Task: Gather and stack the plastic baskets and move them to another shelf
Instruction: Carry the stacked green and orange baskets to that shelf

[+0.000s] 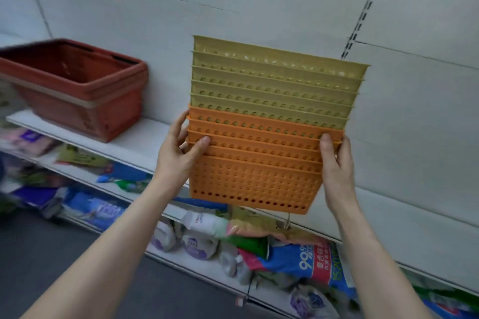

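A nested stack of perforated plastic baskets [259, 171] hangs in the air in front of a white shelf [145, 137]. The lower baskets are orange; the upper ones [272, 85] are pale yellow-green. My left hand [181, 152] grips the stack's left side, thumb across the orange rims. My right hand [337, 163] clasps the right side, fingers wrapped round the rims. The stack tilts slightly, its bottom edge above the shelf's front edge.
A red shopping basket [77, 90] stands on the same shelf at the left. The shelf's back panel [259, 7] is bare white. Lower shelves hold bagged goods [298, 259] and packets [85, 163]. Dark floor lies at the lower left.
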`<state>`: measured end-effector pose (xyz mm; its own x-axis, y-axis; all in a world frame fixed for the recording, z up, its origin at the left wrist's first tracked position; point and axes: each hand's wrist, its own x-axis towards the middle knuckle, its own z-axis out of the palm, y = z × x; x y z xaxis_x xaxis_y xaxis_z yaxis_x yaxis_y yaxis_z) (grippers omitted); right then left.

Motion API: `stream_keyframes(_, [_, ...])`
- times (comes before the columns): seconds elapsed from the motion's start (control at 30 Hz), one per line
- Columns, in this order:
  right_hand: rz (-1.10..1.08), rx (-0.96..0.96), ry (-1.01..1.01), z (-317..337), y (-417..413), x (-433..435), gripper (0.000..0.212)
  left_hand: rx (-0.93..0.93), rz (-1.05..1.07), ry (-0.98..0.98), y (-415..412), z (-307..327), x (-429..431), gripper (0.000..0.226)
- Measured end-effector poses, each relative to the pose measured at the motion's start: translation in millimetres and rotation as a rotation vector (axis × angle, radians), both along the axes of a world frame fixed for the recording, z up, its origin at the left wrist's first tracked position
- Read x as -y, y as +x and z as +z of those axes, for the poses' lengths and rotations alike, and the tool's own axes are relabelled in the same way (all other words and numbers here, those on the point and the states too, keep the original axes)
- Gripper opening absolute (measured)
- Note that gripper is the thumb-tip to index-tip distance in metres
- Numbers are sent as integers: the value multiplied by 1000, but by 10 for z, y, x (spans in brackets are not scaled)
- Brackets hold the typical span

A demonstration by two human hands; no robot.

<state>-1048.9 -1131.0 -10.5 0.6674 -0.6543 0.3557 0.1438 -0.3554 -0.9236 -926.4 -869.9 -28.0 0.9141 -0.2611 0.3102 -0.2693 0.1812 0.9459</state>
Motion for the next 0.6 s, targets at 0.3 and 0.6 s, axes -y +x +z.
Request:
stream_keyframes(0.3, [192,34,-24,275,1063,-1740,45,88,175,2,602,241,-1897,60])
stream_keyframes(0.6, [297,75,-59,610,2307,-2870,46,123,325,6,1556,495,-3081,62])
